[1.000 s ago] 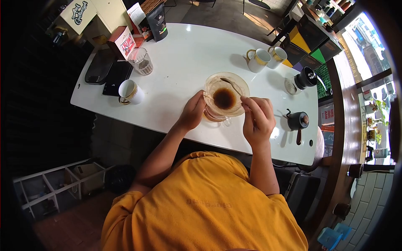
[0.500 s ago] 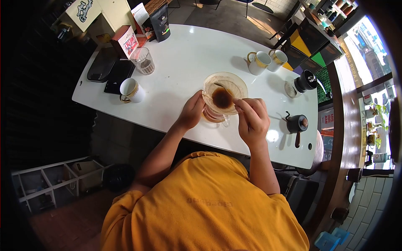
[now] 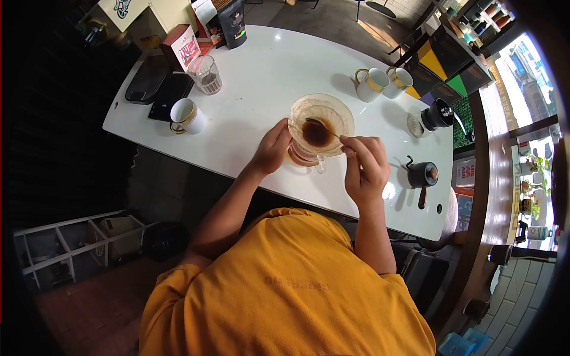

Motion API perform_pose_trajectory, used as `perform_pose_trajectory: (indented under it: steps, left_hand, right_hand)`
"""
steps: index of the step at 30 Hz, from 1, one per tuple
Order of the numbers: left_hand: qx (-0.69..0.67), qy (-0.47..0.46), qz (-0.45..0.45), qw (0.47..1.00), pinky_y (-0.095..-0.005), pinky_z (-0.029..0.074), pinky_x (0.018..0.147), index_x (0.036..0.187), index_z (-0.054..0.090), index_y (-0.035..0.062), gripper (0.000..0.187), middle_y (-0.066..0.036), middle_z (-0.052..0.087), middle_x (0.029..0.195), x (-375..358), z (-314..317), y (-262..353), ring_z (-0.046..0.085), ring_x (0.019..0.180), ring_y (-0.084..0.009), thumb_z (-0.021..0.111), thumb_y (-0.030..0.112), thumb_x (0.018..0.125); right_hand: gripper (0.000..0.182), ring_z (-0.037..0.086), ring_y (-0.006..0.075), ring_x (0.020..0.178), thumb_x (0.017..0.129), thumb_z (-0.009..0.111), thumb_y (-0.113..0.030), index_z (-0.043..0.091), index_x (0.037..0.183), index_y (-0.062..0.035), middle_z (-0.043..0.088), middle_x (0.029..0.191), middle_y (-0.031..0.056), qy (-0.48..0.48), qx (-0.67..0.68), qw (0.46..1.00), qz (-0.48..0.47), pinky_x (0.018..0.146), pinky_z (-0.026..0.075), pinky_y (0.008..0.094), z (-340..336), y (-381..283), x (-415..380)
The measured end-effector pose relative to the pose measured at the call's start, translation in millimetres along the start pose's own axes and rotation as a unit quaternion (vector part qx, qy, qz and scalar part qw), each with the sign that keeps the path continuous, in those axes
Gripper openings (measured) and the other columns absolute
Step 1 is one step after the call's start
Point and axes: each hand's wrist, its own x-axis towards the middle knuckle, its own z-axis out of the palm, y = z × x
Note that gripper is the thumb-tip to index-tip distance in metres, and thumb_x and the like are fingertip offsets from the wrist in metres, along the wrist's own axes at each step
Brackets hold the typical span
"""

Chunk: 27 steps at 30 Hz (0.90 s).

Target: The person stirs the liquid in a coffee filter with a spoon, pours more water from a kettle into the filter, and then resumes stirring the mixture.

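Observation:
A coffee dripper with a paper filter sits on a glass server near the table's front edge. Dark wet coffee lies at the bottom of the filter. At the dripper's left side, my left hand is closed on its edge; part of the grip is hidden. My right hand pinches the handle of a spoon over the right rim, and the spoon's bowl reaches into the coffee.
On the white table stand a mug and a ribbed glass at left. Two mugs are at the back right. A hand grinder and a black gooseneck kettle stand at right.
My right hand has shifted slightly right and the spoon has moved within the coffee. The left hand keeps its hold on the dripper. The whole view has shifted slightly.

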Motion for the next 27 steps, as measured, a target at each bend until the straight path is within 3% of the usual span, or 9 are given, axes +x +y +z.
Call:
perform_pose_trajectory:
  steps: [2,6,8,15,18,23,27]
  left_hand:
    - [0.009,0.010,0.036,0.999,-0.0179,0.030,0.061,0.112,0.053,0.0041,0.031,0.006,0.040,0.075,1.0,1.9,-3.4,0.033,0.066,-0.0036,0.031,0.024,0.102]
    - [-0.009,0.020,0.040,0.999,-0.0180,0.030,0.061,0.113,0.053,0.0040,0.032,0.006,0.040,0.075,0.7,2.8,-5.3,0.032,0.066,-0.0035,0.030,0.025,0.102]
    - [-0.009,0.007,0.017,1.000,-0.0240,0.042,0.087,0.117,0.050,0.0004,0.033,-0.003,0.057,0.103,-0.1,-0.6,-5.4,0.050,0.096,-0.0074,0.031,0.022,0.102]
    - [0.024,0.005,0.018,1.000,-0.0238,0.042,0.085,0.117,0.050,0.0003,0.033,-0.003,0.056,0.102,0.7,-2.2,-7.4,0.050,0.094,-0.0072,0.031,0.022,0.102]
    - [-0.014,0.019,0.033,0.999,-0.0235,0.042,0.083,0.115,0.051,0.0005,0.032,-0.002,0.056,0.100,0.0,1.2,-6.5,0.049,0.091,-0.0067,0.031,0.022,0.102]
    - [-0.002,0.022,0.037,0.999,-0.0223,0.041,0.077,0.114,0.052,0.0007,0.033,0.001,0.054,0.093,-1.3,3.8,-2.0,0.045,0.083,-0.0055,0.030,0.022,0.102]
    - [0.013,0.015,0.025,0.999,-0.0225,0.042,0.078,0.115,0.051,0.0005,0.033,0.000,0.055,0.095,-0.2,-1.8,-8.8,0.046,0.085,-0.0057,0.030,0.023,0.102]
  right_hand:
    - [0.019,0.053,0.0192,0.066,0.074,0.067,0.004,0.068,0.092,-0.0035,0.062,0.076,0.0055,0.010,-0.003,1.000,0.004,0.061,0.042,0.0295,-2.8,1.4,-1.4]
    - [0.016,0.053,0.0194,0.066,0.077,0.065,0.004,0.068,0.091,-0.0028,0.062,0.076,0.0064,-0.018,0.010,0.999,0.050,0.060,0.043,0.0295,-4.8,8.5,-6.9]
    - [0.016,0.053,0.0192,0.066,0.077,0.065,0.004,0.067,0.092,-0.0026,0.062,0.076,0.0064,-0.037,0.002,0.998,0.047,0.059,0.043,0.0292,-4.9,10.4,-8.0]
    - [0.017,0.053,0.0200,0.066,0.078,0.065,0.004,0.067,0.092,-0.0031,0.061,0.076,0.0064,-0.008,0.033,0.997,0.068,0.061,0.043,0.0300,-8.5,2.4,-9.1]
    - [0.017,0.053,0.0202,0.067,0.078,0.064,0.005,0.067,0.092,-0.0026,0.062,0.077,0.0068,-0.051,0.005,0.998,0.049,0.060,0.043,0.0300,-8.7,6.0,-10.5]
    - [0.017,0.054,0.0200,0.067,0.079,0.063,0.006,0.067,0.093,-0.0021,0.062,0.077,0.0074,0.022,0.009,0.998,0.059,0.059,0.043,0.0291,-8.8,5.4,-8.2]
    - [0.017,0.056,0.0204,0.069,0.080,0.062,0.006,0.067,0.094,-0.0015,0.062,0.078,0.0084,0.006,0.003,0.998,0.065,0.060,0.045,0.0289,-8.7,9.3,-8.3]
